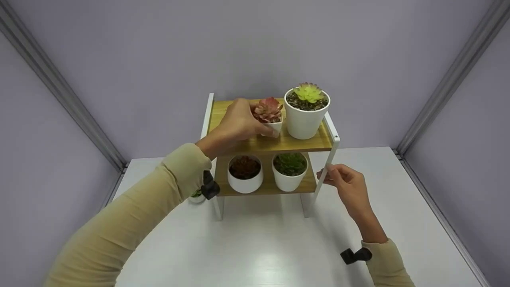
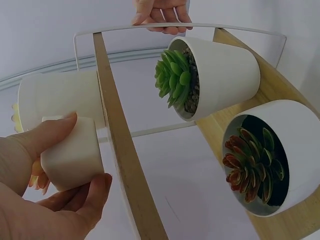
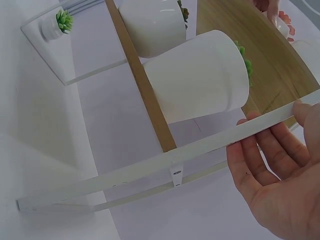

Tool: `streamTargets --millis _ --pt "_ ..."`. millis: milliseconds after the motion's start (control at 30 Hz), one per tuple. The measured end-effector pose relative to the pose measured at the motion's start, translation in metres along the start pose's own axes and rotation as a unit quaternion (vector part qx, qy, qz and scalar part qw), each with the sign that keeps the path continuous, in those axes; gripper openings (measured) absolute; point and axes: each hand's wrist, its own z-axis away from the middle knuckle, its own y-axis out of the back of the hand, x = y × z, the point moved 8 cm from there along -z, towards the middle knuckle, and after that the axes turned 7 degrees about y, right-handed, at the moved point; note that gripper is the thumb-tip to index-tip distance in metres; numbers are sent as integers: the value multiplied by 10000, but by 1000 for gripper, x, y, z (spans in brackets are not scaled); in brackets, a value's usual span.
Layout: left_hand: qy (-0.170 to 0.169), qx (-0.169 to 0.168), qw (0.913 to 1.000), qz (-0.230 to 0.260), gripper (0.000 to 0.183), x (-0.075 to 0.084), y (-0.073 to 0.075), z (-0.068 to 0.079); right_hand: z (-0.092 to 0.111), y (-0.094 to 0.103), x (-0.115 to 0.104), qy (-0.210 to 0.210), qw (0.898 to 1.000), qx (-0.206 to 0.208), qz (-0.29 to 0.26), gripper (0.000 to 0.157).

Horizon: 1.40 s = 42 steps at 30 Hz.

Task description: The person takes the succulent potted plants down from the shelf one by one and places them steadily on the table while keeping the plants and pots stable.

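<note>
Red potted succulent [image 1: 268, 111] between left hand's [image 1: 241, 121] gripping fingers [image 2: 97, 199], right hand's [image 1: 350, 189] around shelf frame [image 3: 135, 168]

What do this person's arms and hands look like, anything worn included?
The left hand and right hand are ungloved. The left sleeve and right sleeve are long, beige and creased. A small black device sits near each wrist.

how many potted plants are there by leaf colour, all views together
Green: 2, large-potted green plant and small green plant
Yellow-green: 1, upper plant
Pinkish red: 1, plant held in the left hand
Mixed red and green: 1, lower plant
Total: 5
</note>
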Motion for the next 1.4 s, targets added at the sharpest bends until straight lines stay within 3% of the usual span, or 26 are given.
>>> streamTargets --millis 333,767,1067,1400 --pt "-244 -76 9993 276 41 2 5 6 1 1 -1 -10 10000 -9 13 36" --pt "8 -28 10000 -1 56 -6 9 12 0 3 0 -103 9999 -10 103 39" --pt "-76 -109 9999 80 59 -4 15 20 -1 4 -2 -9 10000 23 -3 32" --pt "-2 -156 9999 16 68 -9 15 24 -3 4 1 -70 9999 0 98 36"
